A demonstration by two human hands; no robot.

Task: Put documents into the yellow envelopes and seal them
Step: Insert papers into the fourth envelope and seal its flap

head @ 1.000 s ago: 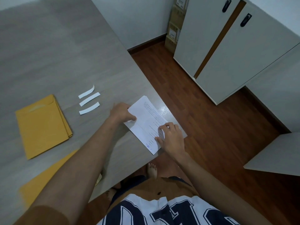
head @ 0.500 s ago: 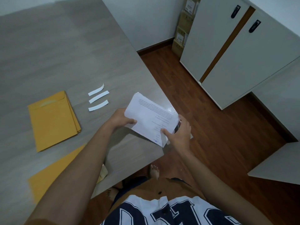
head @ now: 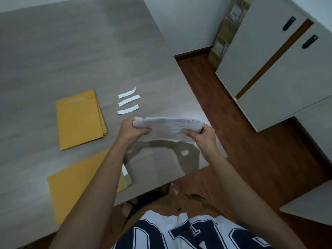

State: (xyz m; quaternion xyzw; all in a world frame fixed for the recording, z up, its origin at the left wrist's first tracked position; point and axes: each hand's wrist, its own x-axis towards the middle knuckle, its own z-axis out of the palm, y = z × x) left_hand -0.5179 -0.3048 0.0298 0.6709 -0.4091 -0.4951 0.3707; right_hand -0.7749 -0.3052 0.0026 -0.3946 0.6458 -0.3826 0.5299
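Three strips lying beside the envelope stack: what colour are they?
White, plain, no print visible; the strips show clearly in the head view, on the grey table.

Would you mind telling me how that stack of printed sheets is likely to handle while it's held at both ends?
The stack of printed sheets is probably floppy: it bows between the left hand and right hand. Likely light, pinched by fingertips. Its edges look fanned, so sheets may slip apart.

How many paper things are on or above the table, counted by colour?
White strips: 3
White document bundle, held in both hands: 1
Yellow envelope stack: 1
Yellow envelope lying alone: 1
Total: 6
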